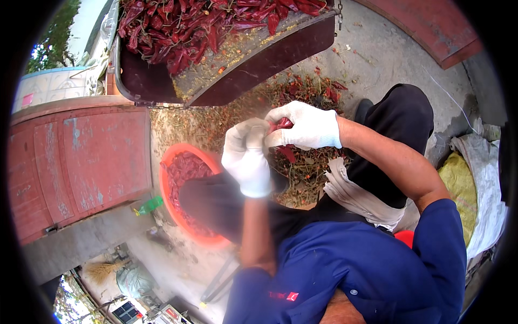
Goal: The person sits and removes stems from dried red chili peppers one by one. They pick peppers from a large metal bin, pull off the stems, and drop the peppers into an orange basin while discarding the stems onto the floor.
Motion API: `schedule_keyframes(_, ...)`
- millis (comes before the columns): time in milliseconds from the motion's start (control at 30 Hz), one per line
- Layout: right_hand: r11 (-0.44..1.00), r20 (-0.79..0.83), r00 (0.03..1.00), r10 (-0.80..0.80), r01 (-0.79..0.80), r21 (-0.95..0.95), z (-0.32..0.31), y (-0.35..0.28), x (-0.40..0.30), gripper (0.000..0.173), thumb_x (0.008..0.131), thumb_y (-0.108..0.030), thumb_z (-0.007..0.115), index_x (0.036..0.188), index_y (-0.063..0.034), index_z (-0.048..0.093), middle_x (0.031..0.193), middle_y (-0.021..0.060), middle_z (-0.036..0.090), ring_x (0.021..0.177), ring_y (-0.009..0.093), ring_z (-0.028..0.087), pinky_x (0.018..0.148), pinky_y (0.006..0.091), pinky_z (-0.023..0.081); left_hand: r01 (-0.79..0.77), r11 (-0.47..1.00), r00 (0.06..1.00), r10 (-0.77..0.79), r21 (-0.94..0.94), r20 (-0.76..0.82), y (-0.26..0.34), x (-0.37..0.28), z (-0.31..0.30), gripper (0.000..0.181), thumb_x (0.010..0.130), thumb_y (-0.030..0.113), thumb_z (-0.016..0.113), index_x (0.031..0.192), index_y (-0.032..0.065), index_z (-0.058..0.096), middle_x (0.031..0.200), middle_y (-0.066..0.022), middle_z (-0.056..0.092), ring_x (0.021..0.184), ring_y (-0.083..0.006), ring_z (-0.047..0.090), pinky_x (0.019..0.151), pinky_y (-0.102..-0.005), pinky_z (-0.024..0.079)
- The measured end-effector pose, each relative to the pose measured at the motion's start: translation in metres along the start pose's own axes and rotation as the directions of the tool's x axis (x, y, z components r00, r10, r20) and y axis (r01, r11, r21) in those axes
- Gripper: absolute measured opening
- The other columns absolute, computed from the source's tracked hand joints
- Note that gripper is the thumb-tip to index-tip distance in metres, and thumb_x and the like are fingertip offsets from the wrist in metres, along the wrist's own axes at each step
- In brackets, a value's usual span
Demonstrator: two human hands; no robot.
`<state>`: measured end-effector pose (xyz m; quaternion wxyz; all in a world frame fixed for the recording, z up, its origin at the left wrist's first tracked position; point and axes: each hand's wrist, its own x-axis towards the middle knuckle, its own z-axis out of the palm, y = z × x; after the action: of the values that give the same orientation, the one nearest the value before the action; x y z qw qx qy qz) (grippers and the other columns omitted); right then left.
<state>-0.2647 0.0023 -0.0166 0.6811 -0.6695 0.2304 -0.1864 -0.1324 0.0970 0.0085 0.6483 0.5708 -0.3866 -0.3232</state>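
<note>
My right hand (305, 126), in a white knit glove, is closed around dried red chili peppers (285, 123) in front of my knees. Against it, fingertips meeting, is my left hand (247, 152), also gloved; its fingers are bent at the peppers' stem end, and whether they grip anything is hidden. Beneath both hands lies a heap of pepper stems and scraps (305, 174) on the floor. Beyond them, a dark cart bed (259, 69) holds a pile of dried red peppers (174, 32). An orange plastic basin (165, 182) with more peppers stands beside my left leg.
A green plastic bottle (149, 205) is near the basin, by a worn red metal door (105, 158). White and yellow woven sacks (457, 190) lie at the right. A chain (340, 16) hangs from the cart's corner. Another red panel (429, 24) is at the upper right.
</note>
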Motion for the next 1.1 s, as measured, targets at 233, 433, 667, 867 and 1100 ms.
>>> schedule_keyframes(233, 0.671, -0.124, 0.969, -0.214, 0.054, -0.739, -0.001, -0.002, -0.005, 0.023, 0.087, -0.033, 0.068, 0.09, -0.0102, 0.064, 0.08, 0.0124, 0.069, 0.081, 0.033, 0.069, 0.071, 0.0452, 0.053, 0.195, 0.973, 0.977, -0.204, 0.124, 0.065, 0.0, 0.015, 0.001, 0.008, 0.097, 0.01, 0.063, 0.097, 0.0019, 0.062, 0.084, -0.0063, 0.068, 0.053, -0.0029, 0.043, 0.048, -0.0181, 0.035)
schedule_keyframes(433, 0.697, -0.277, 0.869, -0.41, 0.103, -0.71, -0.006, 0.012, -0.001, 0.02, 0.085, -0.029, 0.07, 0.1, -0.0159, 0.067, 0.087, 0.0058, 0.069, 0.087, 0.029, 0.069, 0.073, 0.04, 0.053, 0.309, 0.856, 0.951, -0.288, -0.414, 0.113, -0.016, 0.033, -0.051, 0.041, 0.107, 0.039, 0.045, 0.099, 0.0025, 0.061, 0.065, 0.0002, 0.049, 0.056, -0.0095, 0.045, 0.051, -0.0246, 0.039)
schedule_keyframes(667, 0.621, -0.195, 0.887, -0.418, 0.123, -0.774, 0.004, 0.013, 0.001, 0.021, 0.083, -0.019, 0.069, 0.103, -0.0178, 0.067, 0.09, 0.0036, 0.064, 0.086, 0.025, 0.069, 0.071, 0.0382, 0.054, -0.015, 0.866, 0.99, -0.059, 0.5, 0.131, -0.011, 0.019, -0.027, 0.024, 0.091, 0.016, 0.073, 0.106, -0.0023, 0.068, 0.093, -0.0039, 0.069, 0.082, -0.0097, 0.06, 0.073, -0.0244, 0.049)
schedule_keyframes(867, 0.468, -0.127, 0.921, -0.367, 0.064, -0.882, 0.009, 0.013, -0.001, 0.016, 0.082, -0.014, 0.065, 0.098, -0.0173, 0.065, 0.088, 0.0039, 0.064, 0.082, 0.025, 0.069, 0.066, 0.0376, 0.054, -0.329, 0.555, 0.941, 0.127, 0.764, 0.313, -0.013, 0.022, -0.024, 0.018, 0.093, 0.018, 0.071, 0.091, 0.0001, 0.069, 0.072, -0.0041, 0.066, 0.067, -0.0094, 0.058, 0.065, -0.0265, 0.05)
schedule_keyframes(1100, 0.744, -0.277, 0.844, -0.459, 0.195, -0.638, 0.012, 0.015, 0.001, 0.017, 0.081, -0.014, 0.068, 0.098, -0.0136, 0.068, 0.083, 0.0079, 0.068, 0.081, 0.029, 0.07, 0.069, 0.0389, 0.055, 0.281, 0.949, 0.955, -0.291, 0.144, 0.053, -0.019, 0.016, -0.024, 0.024, 0.099, 0.025, 0.064, 0.086, 0.0048, 0.062, 0.073, -0.0019, 0.063, 0.06, -0.0073, 0.054, 0.056, -0.0227, 0.044)
